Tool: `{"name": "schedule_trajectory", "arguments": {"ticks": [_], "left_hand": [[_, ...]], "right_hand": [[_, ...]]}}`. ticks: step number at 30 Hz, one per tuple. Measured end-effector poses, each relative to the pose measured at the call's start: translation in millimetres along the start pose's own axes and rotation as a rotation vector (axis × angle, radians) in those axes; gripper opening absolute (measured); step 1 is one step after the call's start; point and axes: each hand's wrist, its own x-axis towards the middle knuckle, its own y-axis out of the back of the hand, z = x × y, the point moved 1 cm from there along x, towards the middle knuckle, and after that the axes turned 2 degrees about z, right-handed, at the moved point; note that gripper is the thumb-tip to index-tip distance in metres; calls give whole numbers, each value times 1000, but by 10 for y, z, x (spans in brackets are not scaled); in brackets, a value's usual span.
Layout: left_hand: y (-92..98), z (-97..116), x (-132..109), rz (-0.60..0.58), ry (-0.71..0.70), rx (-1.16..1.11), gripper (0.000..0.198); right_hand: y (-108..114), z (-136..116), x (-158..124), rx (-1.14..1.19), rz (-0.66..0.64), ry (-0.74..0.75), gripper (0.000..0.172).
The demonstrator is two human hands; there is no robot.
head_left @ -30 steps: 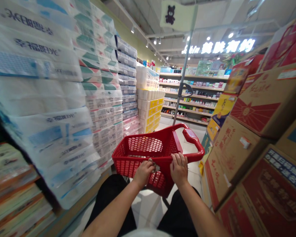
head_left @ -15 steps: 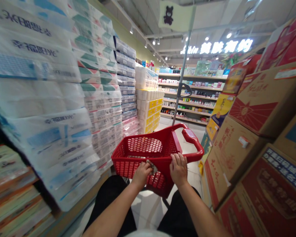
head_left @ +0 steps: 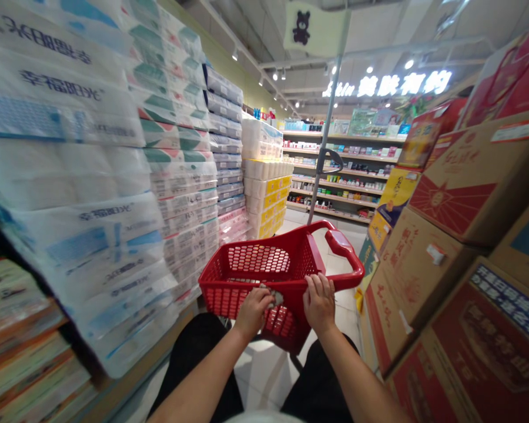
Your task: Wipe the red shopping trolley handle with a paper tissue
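A small red shopping cart [head_left: 247, 283] with perforated plastic sides stands in front of my knees. My left hand [head_left: 252, 308] is closed on a crumpled greyish cloth [head_left: 275, 297], which lies against the cart's near side just below the rim. My right hand [head_left: 320, 301] grips that same rim farther right, its fingers hooked over the top edge. The cart's red handle [head_left: 344, 254] rises to the right of my right hand, untouched. A grey pole [head_left: 325, 141] with a bear-printed flag [head_left: 316, 29] stands up behind the cart.
Tall stacks of packaged paper rolls [head_left: 79, 170] line the left side on a low ledge. Cardboard cartons [head_left: 449, 188] are piled close on the right. Shelves of small goods [head_left: 352, 170] stand across the far end, beyond the tiled floor [head_left: 264, 376].
My left hand has shifted very slightly, and more of the cloth shows to its right. My right hand and the cart hold their places.
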Motion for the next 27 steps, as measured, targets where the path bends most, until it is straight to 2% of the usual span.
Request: {"name": "schedule_trajectory", "arguments": {"ticks": [5,10,15,20,24,27], "left_hand": [[-43,-45,-36,-59,39,68,30],[-47,-39,-35,-4,11,52,33],[-38,-4,1,-57,50,68,31],[-44,48,46,-40,21,-1,34],[-77,66,51,-105,53,33,29],[-100,70,50,-86,29,14,30]], "right_hand": [[5,-5,5,3,2,-6,32],[5,-5,7,6,10,1,31],[1,-5,6,7,13,0,32],[-10,-2,0,6,12,-3,32],[-7,1,-1,11,6,-5,32],[-1,-2,1,11,-5,-9,32]]}}
